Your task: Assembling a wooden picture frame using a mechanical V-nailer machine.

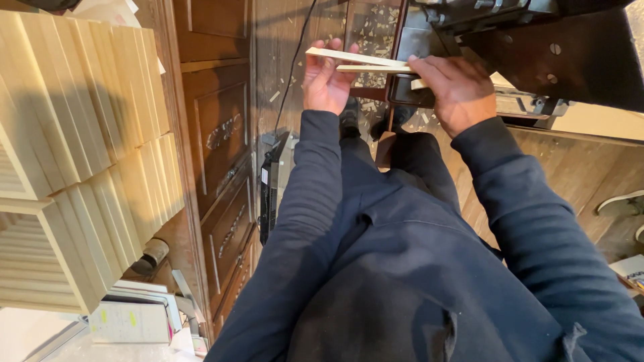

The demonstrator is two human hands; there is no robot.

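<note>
Two thin pale wooden strips [359, 62] are held out in front of me, lying across each other at a shallow angle. My left hand [327, 82] grips their left part from below, fingers curled around them. My right hand [457, 90] pinches the right part, palm down, just in front of a black metal machine [537, 47]. Both arms are in dark blue sleeves.
Tall stacks of pale cut wooden pieces [80, 147] fill the left side. A dark carved wooden cabinet [218, 134] stands beside them. Wood chips litter the floor [282, 74], and a black cable [295, 60] runs down it. A wooden bench surface [583, 167] lies at the right.
</note>
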